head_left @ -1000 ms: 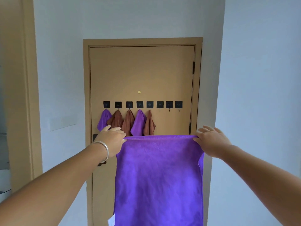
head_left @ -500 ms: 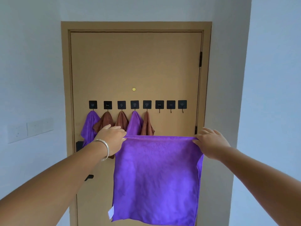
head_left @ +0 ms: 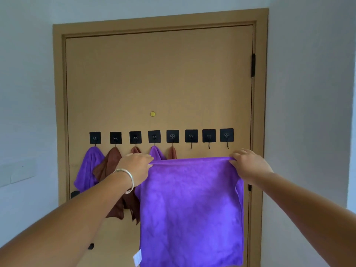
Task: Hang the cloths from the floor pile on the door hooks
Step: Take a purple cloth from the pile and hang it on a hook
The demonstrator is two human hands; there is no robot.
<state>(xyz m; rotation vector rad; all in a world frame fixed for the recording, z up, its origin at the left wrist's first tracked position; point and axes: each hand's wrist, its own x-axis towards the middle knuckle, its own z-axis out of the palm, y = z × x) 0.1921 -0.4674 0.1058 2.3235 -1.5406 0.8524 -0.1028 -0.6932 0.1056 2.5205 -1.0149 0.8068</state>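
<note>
A purple cloth (head_left: 190,209) hangs spread flat in front of the tan door (head_left: 158,78). My left hand (head_left: 134,167) pinches its top left corner and my right hand (head_left: 248,166) pinches its top right corner. Its top edge sits just below a row of black square hooks (head_left: 161,136). The five left hooks carry cloths: a purple cloth (head_left: 88,166), a brown cloth (head_left: 109,166), another brown one (head_left: 135,149), a purple one (head_left: 156,153) and a brown one (head_left: 172,152). The three right hooks (head_left: 209,136) are bare.
The door is closed in its tan frame, with black hinges (head_left: 253,65) on the right and a dark handle (head_left: 74,194) at the lower left. White walls flank it. A wall switch plate (head_left: 18,172) sits on the left.
The view has come closer to the door, which now fills more of the frame. Both hands keep the same hold on the purple cloth, now just below the hook row.
</note>
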